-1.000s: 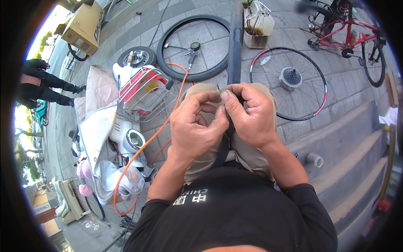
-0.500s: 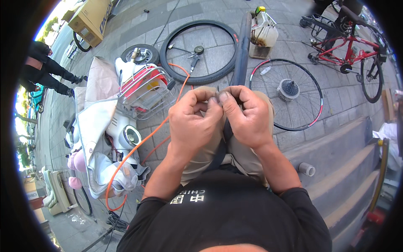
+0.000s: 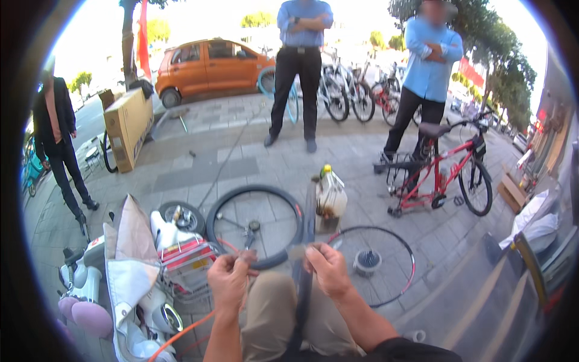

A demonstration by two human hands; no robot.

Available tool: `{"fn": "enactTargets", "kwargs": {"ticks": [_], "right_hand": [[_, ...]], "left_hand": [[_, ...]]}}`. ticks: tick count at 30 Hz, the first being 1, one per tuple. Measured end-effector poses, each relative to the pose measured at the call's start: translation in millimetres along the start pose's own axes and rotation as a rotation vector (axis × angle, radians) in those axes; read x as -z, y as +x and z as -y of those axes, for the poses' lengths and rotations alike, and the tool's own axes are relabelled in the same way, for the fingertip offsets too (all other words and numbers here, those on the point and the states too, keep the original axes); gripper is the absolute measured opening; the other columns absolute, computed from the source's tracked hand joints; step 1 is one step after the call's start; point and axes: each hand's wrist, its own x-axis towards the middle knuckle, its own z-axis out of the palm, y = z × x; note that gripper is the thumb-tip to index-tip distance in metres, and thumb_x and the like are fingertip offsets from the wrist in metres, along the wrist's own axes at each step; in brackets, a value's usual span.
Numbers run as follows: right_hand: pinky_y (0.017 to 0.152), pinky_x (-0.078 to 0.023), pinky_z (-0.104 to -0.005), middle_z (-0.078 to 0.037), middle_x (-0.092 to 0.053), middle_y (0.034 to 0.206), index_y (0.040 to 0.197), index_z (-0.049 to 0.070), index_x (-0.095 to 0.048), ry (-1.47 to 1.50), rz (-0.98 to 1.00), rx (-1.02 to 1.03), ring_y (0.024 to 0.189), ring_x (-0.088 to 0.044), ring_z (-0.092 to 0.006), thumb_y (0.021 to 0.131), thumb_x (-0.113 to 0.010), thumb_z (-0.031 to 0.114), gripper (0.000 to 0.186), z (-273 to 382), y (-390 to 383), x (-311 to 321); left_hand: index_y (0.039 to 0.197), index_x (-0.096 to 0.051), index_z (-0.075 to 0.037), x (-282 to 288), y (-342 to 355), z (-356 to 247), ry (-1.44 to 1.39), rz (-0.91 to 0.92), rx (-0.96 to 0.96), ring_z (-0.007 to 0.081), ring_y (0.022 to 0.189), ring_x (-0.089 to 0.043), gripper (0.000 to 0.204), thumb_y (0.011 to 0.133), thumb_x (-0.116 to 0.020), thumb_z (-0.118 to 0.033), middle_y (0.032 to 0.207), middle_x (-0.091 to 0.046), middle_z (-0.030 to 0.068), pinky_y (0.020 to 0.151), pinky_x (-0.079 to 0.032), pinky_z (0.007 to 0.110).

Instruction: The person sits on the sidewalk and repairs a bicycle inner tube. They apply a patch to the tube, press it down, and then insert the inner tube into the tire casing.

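Note:
Above my knees, my right hand [image 3: 326,269] is closed in a pinch. A small flat greyish piece [image 3: 296,251] sticks out between its thumb and fingertips, too blurred to name. To its left, my left hand [image 3: 230,282] is also closed, thumb against fingers; what it holds, if anything, cannot be made out. A black inner tube [image 3: 306,289] hangs down between my legs and stretches out past my right hand. Just beyond the hands lies a black tyre [image 3: 212,224] with a pressure gauge [image 3: 254,227] inside its ring.
A wheel rim with spokes [image 3: 412,263] lies to the right, beside a cut plastic jug [image 3: 330,198]. A covered white scooter [image 3: 158,311] and an orange hose [image 3: 187,329] are at the left. Two people in blue shirts stand ahead near a red bicycle [image 3: 443,187]. Steps [image 3: 482,301] rise at the right.
My hands, together before, have moved apart, the left to the left. The view has tilted up, bringing in the standing people and an orange car.

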Motion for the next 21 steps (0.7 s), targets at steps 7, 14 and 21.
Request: {"fn": "enactTargets", "kwargs": {"ticks": [7,14,21], "right_hand": [[0.069,-0.05,-0.0261,-0.003,-0.067,0.088,0.113,0.0,-0.067,-0.133,0.06,-0.086,0.076,-0.061,-0.0096,0.11,-0.064,0.023,0.023,4.9,-9.6,-20.6],[0.063,-0.051,-0.0236,0.0,-0.067,0.091,0.117,0.001,-0.066,-0.252,0.282,-0.297,0.074,-0.066,-0.0069,0.112,-0.062,0.028,0.027,-19.7,-19.5,-55.9],[0.062,-0.055,-0.0283,-0.004,-0.067,0.091,0.115,-0.003,-0.064,-0.315,0.383,-0.319,0.074,-0.068,-0.0125,0.111,-0.061,0.023,0.026,-18.4,-24.8,-75.1]], "left_hand": [[0.122,-0.066,0.008,129.6,18.0,49.5,0.771,-0.344,-0.201,0.019,0.07,-0.074,0.036,0.099,-0.078,-0.017,0.1,-0.078,0.0158,0.057,-0.057,0.029],[0.123,-0.066,0.009,86.2,-22.5,11.1,-0.252,0.279,0.27,0.0218,0.07,-0.077,0.035,0.109,-0.068,-0.023,0.105,-0.076,0.0199,0.044,-0.045,0.023],[0.106,-0.069,0.004,91.9,-29.8,18.6,-0.266,0.397,0.287,0.0205,0.062,-0.074,0.03,0.108,-0.069,-0.026,0.089,-0.074,0.0147,0.039,-0.038,0.022]]}}
